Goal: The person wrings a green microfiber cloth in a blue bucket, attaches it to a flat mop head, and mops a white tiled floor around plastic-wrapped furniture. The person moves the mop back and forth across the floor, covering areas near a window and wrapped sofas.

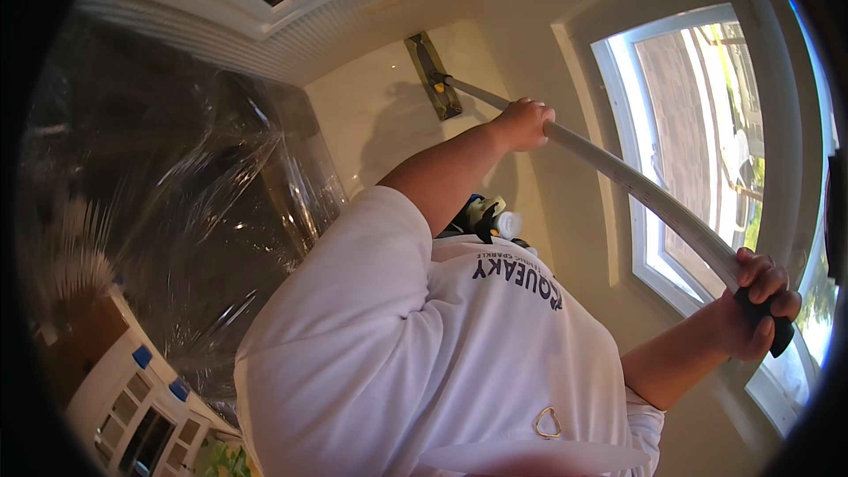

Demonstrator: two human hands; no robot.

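Observation:
A long grey pole [636, 182] runs diagonally across the view, with both my hands on it. My left hand [527, 124] grips its shaft closer to the flat head. At the other end, my right hand [758, 305] is wrapped around the black end grip [780, 334]. The far end carries a narrow rectangular head [424, 63], which looks like a pole sander's plate. It lies against or very close to a smooth pale surface [351, 106], where a shadow falls beside it. Whether the head touches is hard to tell.
Clear plastic sheeting [179, 165] hangs over the left side. Strips of blue tape [142, 356] show at lower left near a white paned frame [132, 404]. A window [702, 139] stands at right. Past my shirt sits a white roll [507, 225] beside dark gear.

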